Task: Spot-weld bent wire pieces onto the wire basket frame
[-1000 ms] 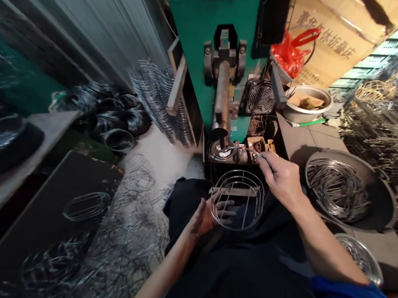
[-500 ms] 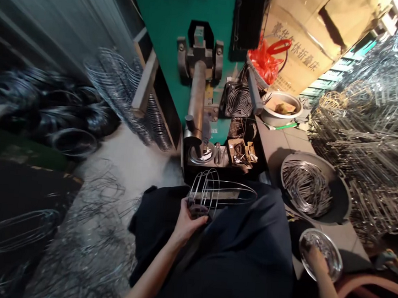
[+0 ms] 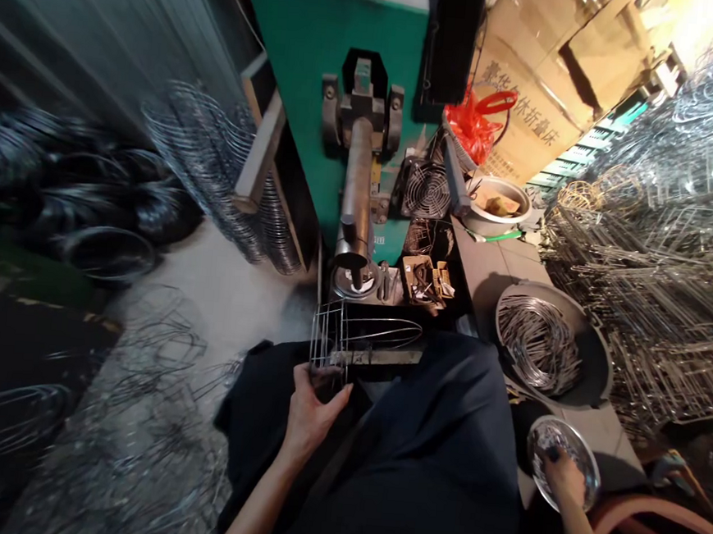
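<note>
Left hand (image 3: 313, 416) gripping the wire cage (image 3: 351, 341) at its lower end, fingers curled firmly round the rods, and the cage sits on its side over the lap, low in the centre of the frame, with a flat strip (image 3: 377, 357) running along it. Right hand (image 3: 565, 481) has just swung away from the machine and down to the lower right, fingertips pressed inside a shiny metal dish (image 3: 570, 444); whether they're pinching anything in there, can't tell from here. That's the change: one hand on the cage, the other off at the dish, and neither at the machine right now.

Straight ahead, upper centre, stands the spot welder (image 3: 358, 185) on its green cabinet, its round electrode base (image 3: 352, 281) just beyond the cage and not touching it. Right beside that, a small box of bits (image 3: 420, 280), and above it a cooling fan (image 3: 427, 192). Over to the right, a dark basin (image 3: 588, 376) holds bent wire hoops (image 3: 539, 343), with stacked wire racks (image 3: 650, 298) piled up past it. Out on the left, black wire coils (image 3: 97, 189), a leaning stack of rings (image 3: 216, 174), and loose wire (image 3: 143, 382) strewn across the floor.
</note>
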Demonstrator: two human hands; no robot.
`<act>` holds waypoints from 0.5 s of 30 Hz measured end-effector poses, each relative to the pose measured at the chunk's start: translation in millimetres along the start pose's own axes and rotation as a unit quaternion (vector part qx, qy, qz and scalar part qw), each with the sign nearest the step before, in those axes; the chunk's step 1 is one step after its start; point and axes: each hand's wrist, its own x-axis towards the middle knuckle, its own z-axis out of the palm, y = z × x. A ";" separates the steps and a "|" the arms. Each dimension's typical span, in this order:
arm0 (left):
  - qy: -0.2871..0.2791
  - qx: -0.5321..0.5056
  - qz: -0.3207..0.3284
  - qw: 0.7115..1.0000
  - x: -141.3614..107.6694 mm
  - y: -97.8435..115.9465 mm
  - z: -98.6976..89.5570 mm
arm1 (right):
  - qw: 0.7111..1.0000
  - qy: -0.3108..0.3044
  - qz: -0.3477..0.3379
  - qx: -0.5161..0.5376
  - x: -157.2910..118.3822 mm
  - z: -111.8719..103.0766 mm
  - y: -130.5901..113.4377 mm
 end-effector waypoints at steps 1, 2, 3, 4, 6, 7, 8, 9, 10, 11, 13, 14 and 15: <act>-0.003 -0.011 0.000 1.000 0.3 -1.1 -1.7 | 1.000 -0.003 -0.002 0.006 -2.3 -7.5 -4.7; 0.000 -0.020 -0.001 1.000 0.4 -1.7 -2.9 | 1.000 -0.005 -0.005 0.018 -4.1 -17.1 -11.9; 0.003 -0.028 0.000 1.000 0.2 -1.8 -3.7 | 0.999 -0.001 -0.014 0.035 -5.5 -28.7 -21.8; 0.009 -0.034 0.003 0.999 0.0 -1.0 -4.1 | 0.997 0.019 -0.032 0.063 -6.3 -41.9 -34.9; 0.024 -0.035 0.015 0.999 -0.6 3.1 -4.0 | 0.985 0.070 -0.088 0.133 -7.5 -70.8 -71.2; 0.033 -0.032 0.021 0.999 -0.8 6.4 -3.7 | 0.973 0.096 -0.117 0.172 -8.8 -85.4 -94.3; 0.039 -0.028 0.026 0.998 -0.9 10.2 -3.2 | 0.963 0.111 -0.147 0.197 -11.3 -99.3 -120.1; 0.043 -0.026 0.029 0.998 -0.9 14.5 -2.7 | 0.953 0.111 -0.181 0.215 -15.7 -112.4 -148.1; 0.046 -0.026 0.029 0.998 -1.0 18.9 -2.2 | 0.939 0.111 -0.224 0.237 -22.3 -124.4 -177.1; 0.047 -0.027 0.027 0.998 -1.2 23.3 -2.0 | 0.914 0.098 -0.287 0.268 -30.9 -135.3 -206.1; 0.048 -0.028 0.021 0.998 -2.1 30.6 -2.3 | 0.871 0.086 -0.374 0.307 -51.6 -154.0 -258.2; 0.053 -0.027 0.018 0.998 -2.9 33.1 -3.0 | 0.854 0.078 -0.401 0.322 -61.2 -161.4 -278.5; 0.059 -0.028 0.016 0.998 -3.8 34.7 -4.0 | 0.845 0.070 -0.420 0.324 -68.4 -167.1 -293.2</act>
